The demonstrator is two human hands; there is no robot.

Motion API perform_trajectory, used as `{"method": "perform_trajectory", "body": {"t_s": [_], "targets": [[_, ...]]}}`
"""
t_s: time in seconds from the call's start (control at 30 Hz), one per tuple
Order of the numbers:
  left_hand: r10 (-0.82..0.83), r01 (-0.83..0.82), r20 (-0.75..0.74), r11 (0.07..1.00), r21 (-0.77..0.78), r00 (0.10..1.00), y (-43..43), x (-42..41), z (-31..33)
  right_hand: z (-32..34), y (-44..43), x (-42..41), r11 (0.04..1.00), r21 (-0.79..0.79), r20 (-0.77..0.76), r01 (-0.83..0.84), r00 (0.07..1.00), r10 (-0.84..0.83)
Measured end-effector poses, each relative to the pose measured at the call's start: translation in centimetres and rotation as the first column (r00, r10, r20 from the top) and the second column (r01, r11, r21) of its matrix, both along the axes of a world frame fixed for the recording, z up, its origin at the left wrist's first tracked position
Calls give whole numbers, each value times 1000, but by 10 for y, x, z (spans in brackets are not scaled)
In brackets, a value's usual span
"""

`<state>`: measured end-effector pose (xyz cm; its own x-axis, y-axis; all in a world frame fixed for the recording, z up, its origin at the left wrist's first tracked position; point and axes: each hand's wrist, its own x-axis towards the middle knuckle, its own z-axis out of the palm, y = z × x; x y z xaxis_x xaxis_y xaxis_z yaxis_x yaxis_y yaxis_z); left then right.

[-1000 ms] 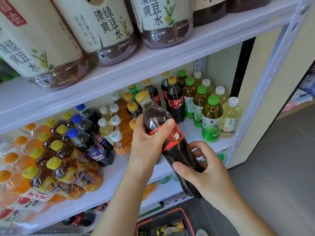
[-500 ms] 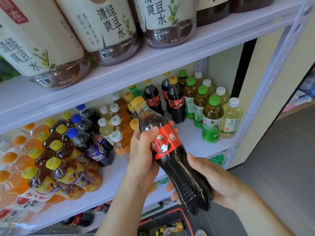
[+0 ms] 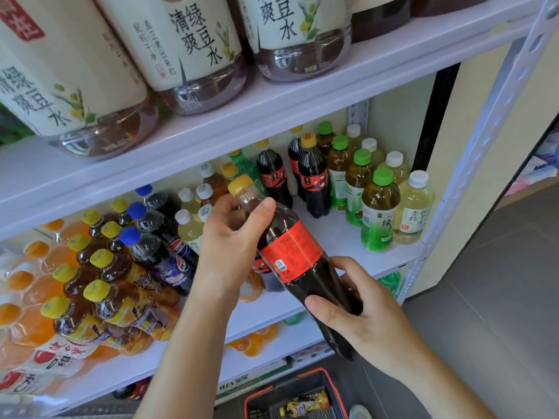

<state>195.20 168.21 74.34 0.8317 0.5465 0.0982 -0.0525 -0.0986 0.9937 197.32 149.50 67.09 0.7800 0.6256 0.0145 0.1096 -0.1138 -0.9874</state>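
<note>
Before the white store shelf, our left hand has its grip clamped round the shoulder of the dark cola bottle, and our right hand wraps its lower body. The bottle hangs clear of the shelf, with its long axis running from the yellow cap at eleven o'clock to the base at five. Matching bottles stand at one o'clock, nearer the left hand, and a red-rimmed basket sits on the floor at six.
</note>
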Motion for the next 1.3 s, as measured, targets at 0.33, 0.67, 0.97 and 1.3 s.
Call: {"method": "perform_trajectory", "body": {"t_s": [0.33, 0.67, 0.97, 1.3], "targets": [[32, -28, 49, 996, -80, 998, 1, 19, 2, -8, 1, 6, 994, -82, 91, 72, 994, -65], [-103, 119, 77, 965, -233, 992, 2, 32, 4, -19, -16, 20, 932, 315, -453, -179, 835, 313], [-36, 150, -230, 852, 501, 973, 24, 38, 17, -39, -3, 13, 941, -94, 170, 326, 936, -307], [-135, 296, -287, 703, 646, 948, 31, 41, 20, -52, 2, 30, 934, -271, 271, 233, 950, -158]]}}
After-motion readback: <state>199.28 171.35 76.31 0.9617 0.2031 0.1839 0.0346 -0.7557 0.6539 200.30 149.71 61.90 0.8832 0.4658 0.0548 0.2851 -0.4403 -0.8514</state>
